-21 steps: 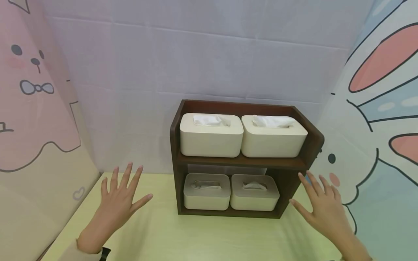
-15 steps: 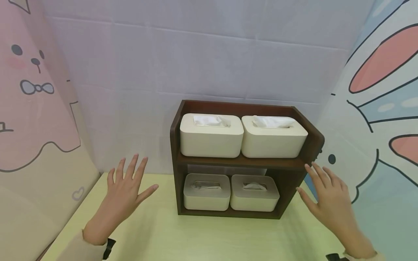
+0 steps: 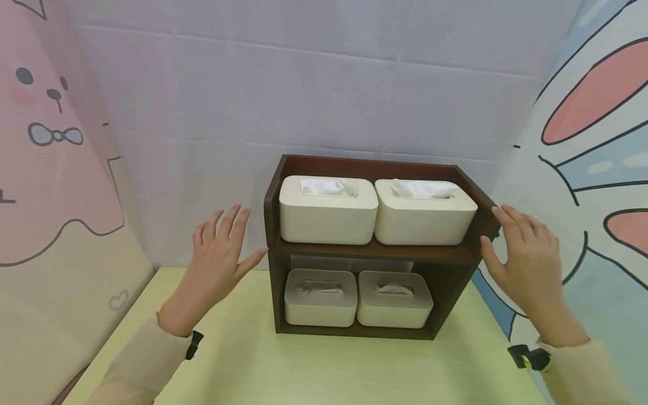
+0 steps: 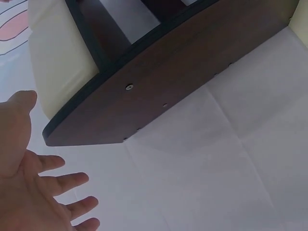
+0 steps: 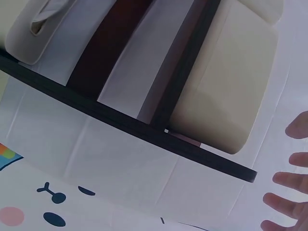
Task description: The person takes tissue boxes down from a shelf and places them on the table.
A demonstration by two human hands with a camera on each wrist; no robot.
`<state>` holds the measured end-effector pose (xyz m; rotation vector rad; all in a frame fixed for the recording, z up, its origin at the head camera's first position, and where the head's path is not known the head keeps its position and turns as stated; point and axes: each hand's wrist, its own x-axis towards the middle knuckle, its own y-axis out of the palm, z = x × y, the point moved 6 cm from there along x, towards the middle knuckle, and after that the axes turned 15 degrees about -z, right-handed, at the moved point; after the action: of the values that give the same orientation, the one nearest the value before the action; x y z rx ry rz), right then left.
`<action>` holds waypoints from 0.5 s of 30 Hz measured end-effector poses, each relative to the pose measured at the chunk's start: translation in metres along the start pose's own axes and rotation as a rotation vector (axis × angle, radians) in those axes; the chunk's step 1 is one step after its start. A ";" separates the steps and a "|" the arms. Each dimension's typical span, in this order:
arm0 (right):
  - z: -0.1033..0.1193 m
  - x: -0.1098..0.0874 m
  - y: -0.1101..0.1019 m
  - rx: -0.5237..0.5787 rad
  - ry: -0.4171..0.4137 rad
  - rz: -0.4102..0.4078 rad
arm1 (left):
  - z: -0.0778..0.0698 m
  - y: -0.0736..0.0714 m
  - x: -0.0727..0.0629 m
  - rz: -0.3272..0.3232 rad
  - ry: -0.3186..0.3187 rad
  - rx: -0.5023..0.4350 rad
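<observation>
A dark brown two-tier wooden shelf [image 3: 374, 251] stands on the table. On its upper tier sit two cream tissue boxes, the left tissue box [image 3: 328, 226] and the right tissue box [image 3: 424, 226], white tissue showing in each slot. Below are two more, the lower left tissue box [image 3: 320, 310] and the lower right tissue box [image 3: 395, 311]. My left hand [image 3: 219, 261], fingers spread, is just left of the shelf's side panel [image 4: 144, 89]. My right hand [image 3: 529, 261] has its fingertips near the upper front of the right side panel. Neither hand holds anything.
The pale yellow-green tabletop [image 3: 344, 371] extends in front of and left of the shelf. A white cloth backdrop [image 3: 324, 84] hangs behind it. Cartoon-printed sheets flank both sides, including a rabbit print [image 3: 607, 225] on the right.
Both hands have moved up and forward, the left also to the right, the right slightly to the right, to either side of the shelf. The shelf and tissue boxes have stayed put.
</observation>
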<state>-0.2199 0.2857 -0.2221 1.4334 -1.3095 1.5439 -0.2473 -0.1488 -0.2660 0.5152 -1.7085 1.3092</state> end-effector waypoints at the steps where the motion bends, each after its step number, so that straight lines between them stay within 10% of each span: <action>1: -0.002 0.003 0.002 -0.006 0.000 0.007 | -0.001 0.001 0.003 0.000 0.000 -0.007; 15: -0.032 0.011 0.039 -0.042 0.115 0.142 | -0.008 0.023 0.027 -0.044 0.018 -0.054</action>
<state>-0.2681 0.3023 -0.2174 1.2295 -1.3909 1.6553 -0.2758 -0.1283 -0.2559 0.5058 -1.7029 1.2299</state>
